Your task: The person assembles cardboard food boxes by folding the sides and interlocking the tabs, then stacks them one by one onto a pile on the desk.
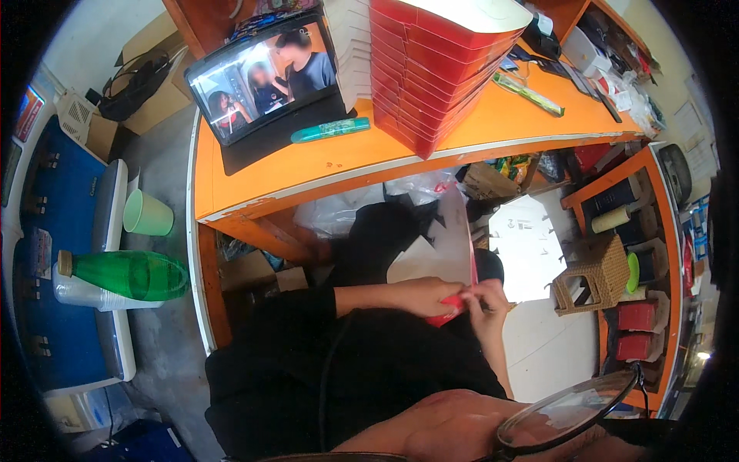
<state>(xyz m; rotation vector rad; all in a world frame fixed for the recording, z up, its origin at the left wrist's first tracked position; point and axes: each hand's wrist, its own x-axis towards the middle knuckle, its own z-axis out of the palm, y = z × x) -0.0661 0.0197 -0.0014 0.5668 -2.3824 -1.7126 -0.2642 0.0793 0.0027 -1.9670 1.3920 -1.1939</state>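
Note:
Over my lap I hold a half-folded card tray (pixel 456 239), white on its inner face and red along its edge. My left hand (pixel 433 297) is closed round a red corner of it. With fingers pinched, my right hand (pixel 486 303) grips the same red edge close beside the left. Just beyond my right hand lies a flat white card blank (pixel 526 245) with notched edges. On the orange table ahead stands a tall stack of folded red card trays (pixel 431 77), white inside.
A tablet (pixel 265 81) showing a video leans on the orange table (pixel 300 179), with a teal glue tube (pixel 331 130) before it. To the left are a green bottle (pixel 138 276) and a pale green cup (pixel 148 213). A brown woven-pattern stool (pixel 593 279) stands at right.

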